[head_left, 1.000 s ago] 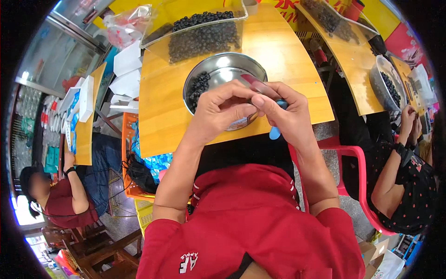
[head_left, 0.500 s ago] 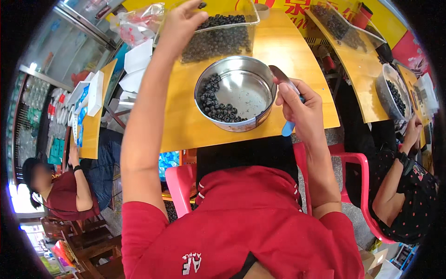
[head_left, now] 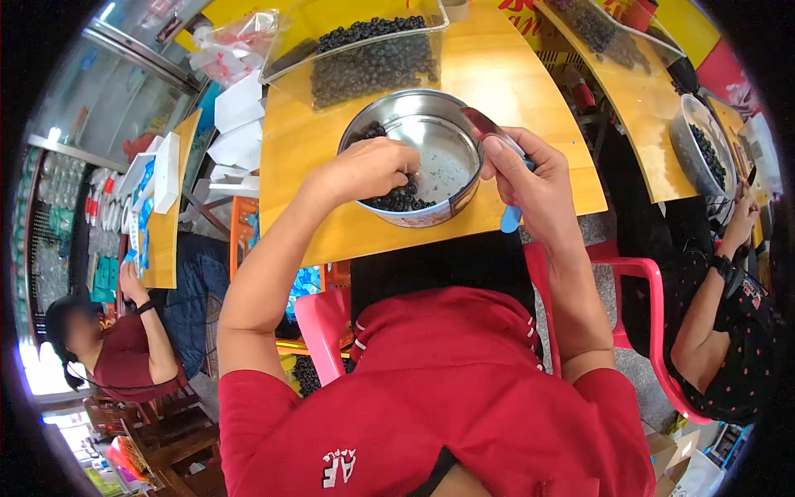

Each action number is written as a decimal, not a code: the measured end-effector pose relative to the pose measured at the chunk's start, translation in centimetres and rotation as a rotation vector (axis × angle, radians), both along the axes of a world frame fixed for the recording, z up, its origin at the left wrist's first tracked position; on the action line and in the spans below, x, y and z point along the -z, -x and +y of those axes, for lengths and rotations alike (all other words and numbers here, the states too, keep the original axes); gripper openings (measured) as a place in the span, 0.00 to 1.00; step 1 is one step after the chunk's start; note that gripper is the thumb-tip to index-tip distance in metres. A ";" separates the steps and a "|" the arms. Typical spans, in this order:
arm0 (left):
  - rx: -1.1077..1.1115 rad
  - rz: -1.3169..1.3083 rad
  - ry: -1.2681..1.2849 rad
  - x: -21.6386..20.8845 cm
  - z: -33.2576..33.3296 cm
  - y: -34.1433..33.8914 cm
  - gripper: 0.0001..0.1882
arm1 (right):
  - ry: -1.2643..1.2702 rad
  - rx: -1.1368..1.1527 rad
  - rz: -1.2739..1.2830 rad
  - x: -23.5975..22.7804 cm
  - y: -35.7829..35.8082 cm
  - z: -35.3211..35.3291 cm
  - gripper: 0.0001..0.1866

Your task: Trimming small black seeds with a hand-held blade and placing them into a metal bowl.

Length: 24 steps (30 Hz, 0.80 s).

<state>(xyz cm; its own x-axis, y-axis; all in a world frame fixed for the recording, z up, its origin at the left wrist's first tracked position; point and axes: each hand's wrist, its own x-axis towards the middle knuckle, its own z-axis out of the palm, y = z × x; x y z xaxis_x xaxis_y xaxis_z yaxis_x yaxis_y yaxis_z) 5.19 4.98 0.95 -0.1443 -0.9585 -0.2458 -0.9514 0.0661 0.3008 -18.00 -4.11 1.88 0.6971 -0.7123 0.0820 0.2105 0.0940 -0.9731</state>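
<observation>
In front of me on the wooden table stands a round metal tin [head_left: 443, 137]. Small dark round pieces [head_left: 406, 195], like berries or beads, lie heaped along its left side. My left hand [head_left: 371, 168] reaches over the tin's left rim, fingers bent down and closed at the heap. Whatever is between those fingertips is hidden. Beside the tin's right rim my right hand [head_left: 530, 178] is closed round a small knife [head_left: 511, 219] with a blue handle, its blade angled up and left over the rim. Behind the tin sits a clear plastic box [head_left: 373, 70] holding many such pieces.
A plastic bag [head_left: 236, 45] and white cartons [head_left: 238, 116] lie left of the box. At the right table a person [head_left: 716, 331] works by a bowl [head_left: 687, 149] of dark pieces. Another person [head_left: 132, 340] sits at the left. Pink chair arms [head_left: 323, 323] flank me.
My left hand has come back from the far plastic box down into the tin. My right hand still grips the knife near the rim. The view has shifted slightly.
</observation>
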 end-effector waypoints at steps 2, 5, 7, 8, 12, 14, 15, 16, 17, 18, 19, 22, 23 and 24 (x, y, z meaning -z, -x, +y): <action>0.012 0.069 0.098 0.1 0.1 0.3 0.09 | -0.004 -0.003 0.000 0.0 0.0 0.1 0.11; -0.125 0.152 0.139 -0.3 -0.3 1.0 0.10 | -0.004 0.004 0.007 0.0 -0.1 0.1 0.11; -0.175 0.346 0.195 -0.8 -0.2 1.7 0.10 | -0.002 0.021 0.017 0.1 -0.1 0.1 0.11; -0.228 0.540 0.246 -1.2 -0.3 2.2 0.10 | -0.012 0.042 0.016 0.2 -0.2 0.1 0.12; -0.326 1.127 0.257 -1.8 0.7 4.1 0.10 | -0.042 0.075 0.026 0.4 -0.8 0.5 0.16; -0.290 1.190 0.304 -1.8 0.9 5.1 0.11 | -0.021 0.052 -0.021 0.4 -0.9 0.7 0.18; -0.255 1.249 0.352 -1.9 1.0 5.6 0.13 | -0.035 0.050 -0.014 0.4 -1.0 0.9 0.18; -0.253 1.252 0.354 -2.0 1.1 6.0 0.13 | -0.048 0.048 -0.006 0.4 -0.9 1.0 0.18; -0.257 1.290 0.363 -2.3 1.2 6.4 0.13 | -0.045 0.048 -0.005 0.3 -0.8 0.9 0.18; -0.261 1.327 0.373 -2.4 1.3 6.7 0.14 | -0.101 0.036 -0.001 0.2 -0.7 0.9 0.17; -0.260 1.328 0.375 -2.3 1.3 6.8 0.14 | -0.157 0.024 0.002 0.2 -0.7 0.9 0.15; -0.254 1.354 0.402 -1.8 1.3 7.1 0.13 | -0.249 -0.039 -0.037 0.1 -0.5 0.9 0.13; -0.261 1.337 0.429 -1.5 1.3 7.1 0.13 | -0.248 -0.040 -0.036 0.1 -0.5 0.9 0.13; -0.268 1.319 0.456 -1.3 1.3 7.2 0.12 | -0.241 -0.037 -0.035 0.2 -0.5 0.9 0.12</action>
